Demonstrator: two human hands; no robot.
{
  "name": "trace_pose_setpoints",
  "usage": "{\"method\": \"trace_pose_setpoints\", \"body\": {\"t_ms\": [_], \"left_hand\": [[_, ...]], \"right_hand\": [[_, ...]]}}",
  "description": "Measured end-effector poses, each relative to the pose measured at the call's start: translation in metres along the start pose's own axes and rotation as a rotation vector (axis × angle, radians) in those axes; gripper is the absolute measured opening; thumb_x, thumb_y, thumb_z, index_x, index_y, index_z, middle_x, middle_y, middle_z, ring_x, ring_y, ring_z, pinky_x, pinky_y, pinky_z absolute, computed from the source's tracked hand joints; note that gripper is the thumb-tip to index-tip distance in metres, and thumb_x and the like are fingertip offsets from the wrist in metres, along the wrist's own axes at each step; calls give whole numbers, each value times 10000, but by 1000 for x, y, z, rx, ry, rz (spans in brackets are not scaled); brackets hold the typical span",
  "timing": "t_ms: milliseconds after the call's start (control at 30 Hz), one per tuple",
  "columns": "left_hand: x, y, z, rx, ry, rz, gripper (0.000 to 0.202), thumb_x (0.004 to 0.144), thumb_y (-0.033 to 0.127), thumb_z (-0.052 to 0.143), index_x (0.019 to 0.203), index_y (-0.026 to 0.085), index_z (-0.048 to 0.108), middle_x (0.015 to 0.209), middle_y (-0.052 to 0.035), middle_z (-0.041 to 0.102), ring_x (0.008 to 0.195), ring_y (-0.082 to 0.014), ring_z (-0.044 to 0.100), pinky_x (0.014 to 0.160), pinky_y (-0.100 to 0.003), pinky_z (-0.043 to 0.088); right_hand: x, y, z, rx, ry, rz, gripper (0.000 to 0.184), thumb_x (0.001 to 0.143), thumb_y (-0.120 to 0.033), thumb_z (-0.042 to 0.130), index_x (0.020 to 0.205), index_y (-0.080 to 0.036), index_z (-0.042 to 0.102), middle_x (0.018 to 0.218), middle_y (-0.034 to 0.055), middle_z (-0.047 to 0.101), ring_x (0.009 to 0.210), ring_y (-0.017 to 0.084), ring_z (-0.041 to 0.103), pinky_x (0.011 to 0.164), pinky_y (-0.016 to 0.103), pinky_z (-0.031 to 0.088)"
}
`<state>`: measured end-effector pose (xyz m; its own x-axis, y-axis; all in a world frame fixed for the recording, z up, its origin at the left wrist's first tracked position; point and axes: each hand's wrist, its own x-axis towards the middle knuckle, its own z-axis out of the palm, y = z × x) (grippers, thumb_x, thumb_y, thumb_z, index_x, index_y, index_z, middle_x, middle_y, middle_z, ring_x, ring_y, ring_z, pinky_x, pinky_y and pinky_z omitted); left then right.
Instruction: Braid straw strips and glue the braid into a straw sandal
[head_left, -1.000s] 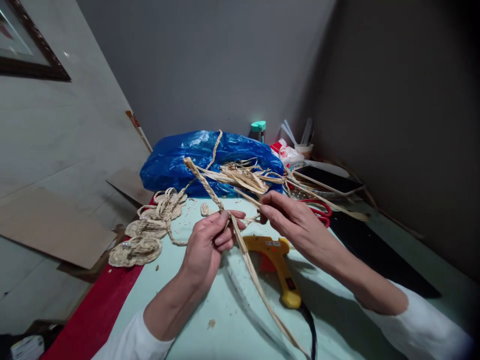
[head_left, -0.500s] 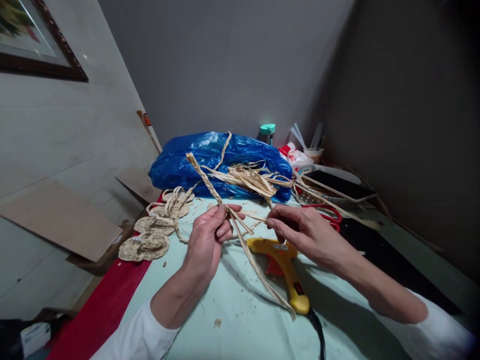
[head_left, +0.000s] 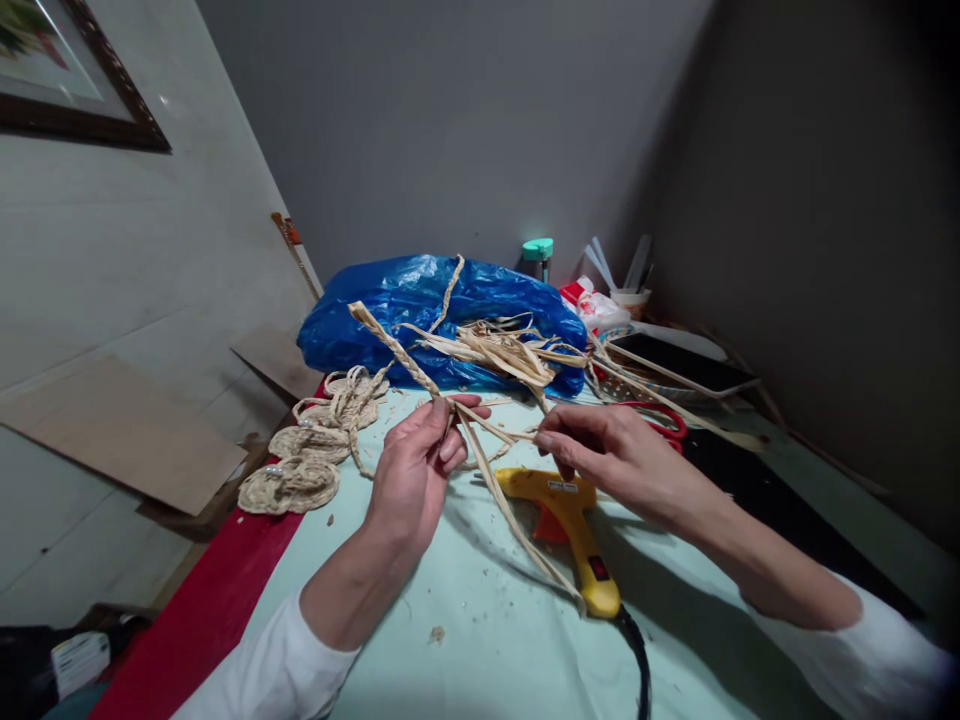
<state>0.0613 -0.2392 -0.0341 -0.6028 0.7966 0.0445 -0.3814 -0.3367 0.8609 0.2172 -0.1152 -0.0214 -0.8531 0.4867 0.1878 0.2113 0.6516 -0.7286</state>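
My left hand is closed on a tan straw braid at the point where the plaiting ends; the braided part rises up and to the left. Loose flat strands hang down from that grip toward the table. My right hand pinches one thin strand pulled sideways from the braid. Both hands hover above a pale green table, just over a yellow glue gun.
A blue plastic bag with a heap of loose straw lies at the back. Coiled braided pieces sit at the left. Red scissors, a dark tray and a cup of sticks are at the right.
The long loose strand hanging from my left hand has been drawn up and now ends shorter above the table. My right hand has shifted slightly right, pulling a thin strand taut.
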Motion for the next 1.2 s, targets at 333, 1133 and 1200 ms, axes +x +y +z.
{"method": "trace_pose_setpoints", "body": {"t_ms": [333,1133,1200], "left_hand": [[-8,-7,7,-150,-86,-196,218,810,249,664,858,59,759,824,-139,674,484,-26,281,436,-135,297],[-7,-10,2,159,-37,-50,120,782,184,704,821,81,751,715,-8,544,510,-16,257,457,-175,181],[-8,-11,2,174,-50,-53,125,795,189,693,826,81,747,737,-19,577,512,-17,253,461,-177,182]], "right_hand": [[-1,0,17,406,-62,84,303,856,-441,551,733,-168,592,597,-15,532,503,93,420,442,214,287],[-5,-13,3,-70,93,-27,223,910,-268,496,866,-162,687,743,-1,678,647,130,559,592,247,369],[-6,-14,-1,-70,144,-71,235,936,-283,487,916,-164,688,827,10,705,718,137,602,662,248,399]]}}
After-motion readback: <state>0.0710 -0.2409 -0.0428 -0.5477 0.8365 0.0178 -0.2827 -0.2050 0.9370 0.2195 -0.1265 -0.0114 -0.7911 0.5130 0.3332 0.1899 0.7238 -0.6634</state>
